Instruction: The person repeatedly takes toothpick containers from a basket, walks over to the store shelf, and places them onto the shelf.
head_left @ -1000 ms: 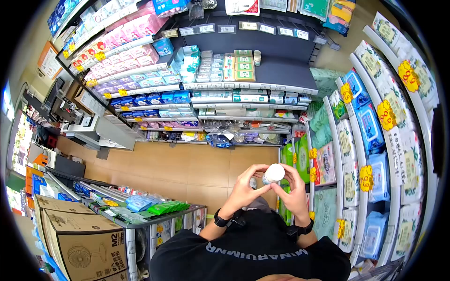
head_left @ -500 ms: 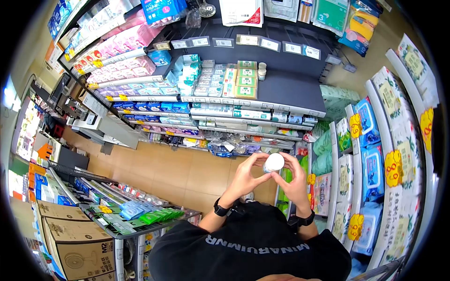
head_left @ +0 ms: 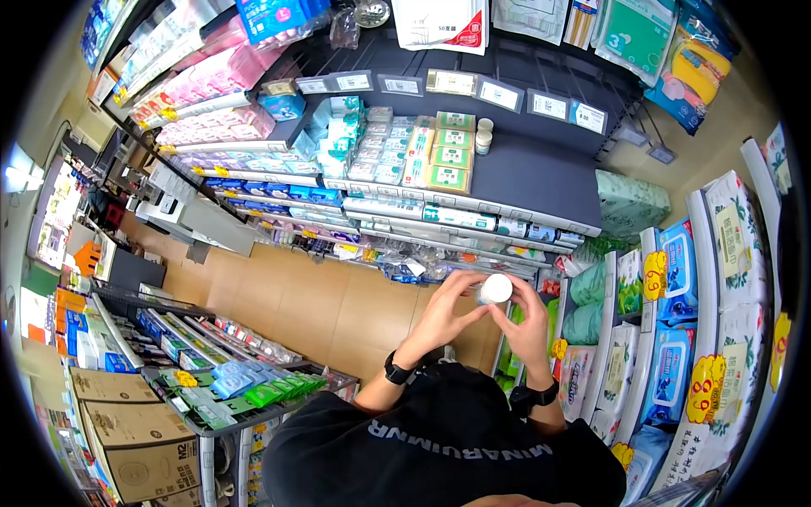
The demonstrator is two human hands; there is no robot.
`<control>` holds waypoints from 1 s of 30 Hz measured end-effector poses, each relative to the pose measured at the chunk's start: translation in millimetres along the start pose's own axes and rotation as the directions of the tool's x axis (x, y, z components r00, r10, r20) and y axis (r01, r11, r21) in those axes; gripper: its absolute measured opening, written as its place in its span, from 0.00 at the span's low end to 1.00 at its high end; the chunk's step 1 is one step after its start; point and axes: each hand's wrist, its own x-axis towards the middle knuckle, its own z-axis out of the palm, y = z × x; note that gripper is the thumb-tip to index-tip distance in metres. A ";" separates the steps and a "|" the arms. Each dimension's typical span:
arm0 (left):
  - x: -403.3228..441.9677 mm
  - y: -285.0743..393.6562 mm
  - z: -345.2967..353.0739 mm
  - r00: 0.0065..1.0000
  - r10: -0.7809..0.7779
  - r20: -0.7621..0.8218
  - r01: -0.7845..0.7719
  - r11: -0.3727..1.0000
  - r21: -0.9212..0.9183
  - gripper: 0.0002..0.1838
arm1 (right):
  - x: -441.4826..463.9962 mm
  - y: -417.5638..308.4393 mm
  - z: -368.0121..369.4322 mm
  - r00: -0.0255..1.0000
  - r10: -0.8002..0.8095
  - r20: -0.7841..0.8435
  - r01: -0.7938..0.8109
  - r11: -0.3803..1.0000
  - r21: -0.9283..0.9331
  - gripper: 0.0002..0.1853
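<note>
1. Two hands share one white-capped bottle (head_left: 498, 289): the fingers of the left hand (head_left: 439, 316) and right hand (head_left: 529, 331) grip it from both sides, in front of the black shirt (head_left: 448, 477).
2. A light, even pinch should keep it steady; thumbs kept low would probably leave any print clearer.
3. The bottle's label is too small to read.
4. A carton (head_left: 152, 470) shows "M2"; a blue pack (head_left: 283, 19) reads "L".
</note>
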 end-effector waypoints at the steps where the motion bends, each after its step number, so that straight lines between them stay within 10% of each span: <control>1: 7.0 -5.7 -0.7 1.000 -0.016 0.011 0.016 1.000 0.025 0.29 | 7.4 4.6 0.2 1.000 -0.003 -0.003 0.003 1.000 0.015 0.29; 30: 225.5 -143.1 -66.7 0.966 -0.237 0.107 0.240 0.971 -0.016 0.24 | 293.9 205.6 73.0 0.984 -0.066 -0.168 0.026 0.973 -0.229 0.28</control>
